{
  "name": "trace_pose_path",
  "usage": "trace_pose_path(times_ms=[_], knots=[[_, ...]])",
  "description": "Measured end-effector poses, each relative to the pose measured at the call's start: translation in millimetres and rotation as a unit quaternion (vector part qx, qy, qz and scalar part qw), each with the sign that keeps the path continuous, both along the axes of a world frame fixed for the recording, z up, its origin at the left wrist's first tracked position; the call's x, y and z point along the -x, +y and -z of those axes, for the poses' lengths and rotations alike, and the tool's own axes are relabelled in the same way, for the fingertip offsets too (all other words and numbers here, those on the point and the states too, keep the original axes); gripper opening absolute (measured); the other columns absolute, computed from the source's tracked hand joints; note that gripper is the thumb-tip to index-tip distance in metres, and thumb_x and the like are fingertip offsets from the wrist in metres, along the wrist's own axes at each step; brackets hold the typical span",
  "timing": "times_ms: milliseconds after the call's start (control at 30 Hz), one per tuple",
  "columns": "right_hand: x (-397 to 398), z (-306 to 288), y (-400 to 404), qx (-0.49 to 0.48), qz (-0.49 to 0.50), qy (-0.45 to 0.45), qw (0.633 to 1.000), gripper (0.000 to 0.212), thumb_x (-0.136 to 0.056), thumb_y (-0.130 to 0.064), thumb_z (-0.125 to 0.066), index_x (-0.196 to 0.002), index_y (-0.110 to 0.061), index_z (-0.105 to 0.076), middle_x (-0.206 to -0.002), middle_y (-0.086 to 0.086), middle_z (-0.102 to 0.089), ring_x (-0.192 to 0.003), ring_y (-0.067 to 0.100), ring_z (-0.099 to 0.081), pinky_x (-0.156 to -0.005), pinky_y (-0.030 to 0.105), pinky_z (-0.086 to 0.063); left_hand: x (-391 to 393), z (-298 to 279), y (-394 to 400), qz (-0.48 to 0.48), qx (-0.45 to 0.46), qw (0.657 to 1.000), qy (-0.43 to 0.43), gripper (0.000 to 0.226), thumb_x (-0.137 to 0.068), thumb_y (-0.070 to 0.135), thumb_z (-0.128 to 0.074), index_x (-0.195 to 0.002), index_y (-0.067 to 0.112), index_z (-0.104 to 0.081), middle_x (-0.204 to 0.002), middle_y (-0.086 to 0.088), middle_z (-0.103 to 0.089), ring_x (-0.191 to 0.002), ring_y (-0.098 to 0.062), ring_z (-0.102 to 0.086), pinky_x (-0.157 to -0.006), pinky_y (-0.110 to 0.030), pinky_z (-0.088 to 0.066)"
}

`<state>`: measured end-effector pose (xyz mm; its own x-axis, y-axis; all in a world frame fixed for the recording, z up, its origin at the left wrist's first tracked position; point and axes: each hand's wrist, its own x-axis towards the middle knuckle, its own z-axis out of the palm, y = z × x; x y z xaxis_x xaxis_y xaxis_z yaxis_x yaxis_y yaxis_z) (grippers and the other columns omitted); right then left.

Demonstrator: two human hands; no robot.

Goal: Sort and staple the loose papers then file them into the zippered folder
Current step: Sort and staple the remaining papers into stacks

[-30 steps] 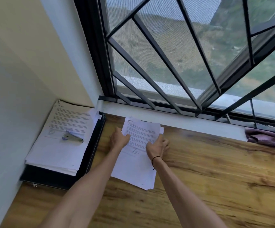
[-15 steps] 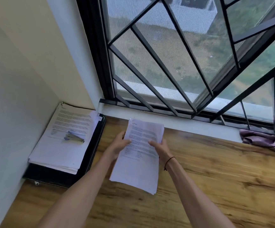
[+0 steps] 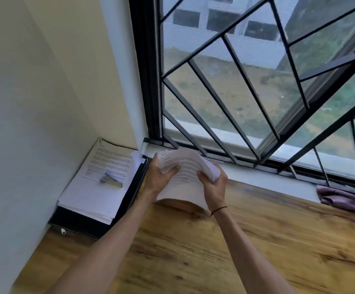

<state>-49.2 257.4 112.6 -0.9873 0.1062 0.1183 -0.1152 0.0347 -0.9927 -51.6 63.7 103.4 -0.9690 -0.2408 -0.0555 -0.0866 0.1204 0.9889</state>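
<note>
- The sheaf of printed papers (image 3: 185, 175), which lay flat on the wooden desk (image 3: 236, 240) a second ago and was tilted up half a second ago, is now lifted clear of the desk and bowed into an arch, its lower edge hanging just above the wood.
- The left hand (image 3: 158, 178) grips the sheaf's left edge, thumb pressed on the printed face and fingers hidden behind the pages.
- The right hand (image 3: 213, 185), a dark cord at its wrist, curls round the right edge, bending the pages over.
- Both forearms reach forward from the lower frame toward the window sill (image 3: 257, 172).
- The stapler (image 3: 110, 180) rests untouched on a second stack of papers (image 3: 100, 181), which lies on the black zippered folder (image 3: 129, 200) in the left corner.
- A purple cloth (image 3: 344, 197) lies at the right by the barred window (image 3: 236, 81).
</note>
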Motion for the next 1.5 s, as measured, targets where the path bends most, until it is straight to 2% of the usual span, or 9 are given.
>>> trace_pose_path(times_ms=[200, 333, 467, 567, 667, 933, 1100, 1333, 1500], knots=[[-15.3, 8.4, -7.3, -0.075, -0.020, 0.012, 0.997, 0.041, -0.093, -0.022, -0.076, -0.111, -0.057, -0.065, -0.102, -0.019, -0.071, -0.094, 0.008, -0.068, -0.078, 0.041, -0.060, -20.2, -1.2, -5.1, 0.034, 0.017, 0.999, 0.008, 0.029, -0.095, 0.027, -0.073, -0.122, 0.018, -0.070, -0.114, 0.005, -0.075, -0.109, -0.008, -0.070, -0.090, -0.023, -0.057], [-16.0, 9.0, -8.4, -0.050, -0.019, 0.017, 0.998, 0.034, -0.099, -0.021, -0.069, -0.115, -0.051, -0.067, -0.103, -0.010, -0.072, -0.095, 0.019, -0.070, -0.076, 0.042, -0.062, -26.7, -9.4, 0.0, -0.012, 0.004, 0.999, 0.036, 0.024, -0.103, 0.027, -0.061, -0.121, 0.013, -0.069, -0.107, 0.009, -0.074, -0.100, 0.001, -0.070, -0.082, -0.018, -0.056], [-13.6, 27.2, -6.8, -0.080, -0.019, -0.056, 0.995, 0.016, -0.098, -0.025, -0.069, -0.102, -0.041, -0.067, -0.095, 0.003, -0.069, -0.086, 0.024, -0.067, -0.072, 0.054, -0.060, -30.8, 6.8, 1.7, 0.020, -0.021, 1.000, -0.007, 0.034, -0.104, 0.029, -0.060, -0.131, 0.011, -0.064, -0.117, -0.001, -0.072, -0.111, -0.009, -0.068, -0.089, -0.023, -0.056], [-10.9, 35.3, -6.8, -0.086, -0.013, -0.079, 0.993, 0.007, -0.100, -0.025, -0.067, -0.093, -0.024, -0.067, -0.082, 0.002, -0.065, -0.072, 0.014, -0.057, -0.064, 0.044, -0.051, -31.8, 13.5, -1.3, 0.010, -0.030, 0.999, -0.022, 0.039, -0.103, 0.037, -0.059, -0.133, 0.012, -0.064, -0.117, -0.001, -0.073, -0.110, -0.013, -0.070, -0.089, -0.031, -0.059], [-7.6, 30.9, -10.4, -0.088, -0.022, -0.078, 0.993, 0.020, -0.100, -0.026, -0.067, -0.092, -0.008, -0.067, -0.078, 0.004, -0.063, -0.069, 0.015, -0.054, -0.060, 0.040, -0.045, -28.0, 5.0, -9.6, 0.012, -0.035, 0.999, -0.015, 0.032, -0.102, 0.036, -0.061, -0.125, 0.015, -0.069, -0.113, 0.002, -0.076, -0.106, -0.011, -0.071, -0.086, -0.030, -0.060], [2.7, 18.9, -29.8, -0.119, -0.086, -0.018, 0.989, 0.022, -0.103, -0.034, -0.061, -0.102, -0.014, -0.069, -0.088, 0.007, -0.070, -0.079, 0.020, -0.065, -0.067, 0.044, -0.054, -31.0, -8.4, -44.7, -0.045, -0.004, 0.999, -0.008, 0.026, -0.107, 0.029, -0.052, -0.099, 0.012, -0.071, -0.076, 0.014, -0.070, -0.072, 0.006, -0.066, -0.064, -0.012, -0.047], [2.9, 22.9, -54.1, -0.121, -0.106, -0.010, 0.987, 0.013, -0.101, -0.040, -0.063, -0.102, -0.030, -0.070, -0.093, 0.005, -0.074, -0.085, 0.022, -0.070, -0.071, 0.047, -0.059, -44.4, -5.0, -67.7, -0.030, -0.059, 0.998, -0.018, 0.031, -0.107, 0.037, -0.051, -0.113, 0.016, -0.074, -0.104, 0.000, -0.078, -0.101, -0.016, -0.073, -0.087, -0.032, -0.059], [6.4, 24.0, -83.2, -0.139, -0.112, -0.039, 0.983, 0.008, -0.099, -0.038, -0.066, -0.093, -0.036, -0.070, -0.092, 0.002, -0.075, -0.085, 0.018, -0.071, -0.073, 0.052, -0.059, -50.2, -0.6, -100.9, -0.049, -0.097, 0.994, -0.017, 0.036, -0.108, 0.036, -0.048, -0.124, 0.010, -0.067, -0.114, -0.004, -0.076, -0.108, -0.020, -0.071, -0.091, -0.032, -0.058], [9.9, 30.8, -101.5, -0.140, -0.159, -0.090, 0.973, 0.020, -0.099, -0.040, -0.066, -0.101, -0.022, -0.072, -0.098, 0.001, -0.075, -0.091, 0.017, -0.073, -0.078, 0.051, -0.062, -52.6, 4.0, -119.4, -0.079, -0.097, 0.992, -0.021, 0.028, -0.109, 0.032, -0.046, -0.124, 0.017, -0.064, -0.110, 0.002, -0.075, -0.104, -0.013, -0.070, -0.084, -0.024, -0.056]])
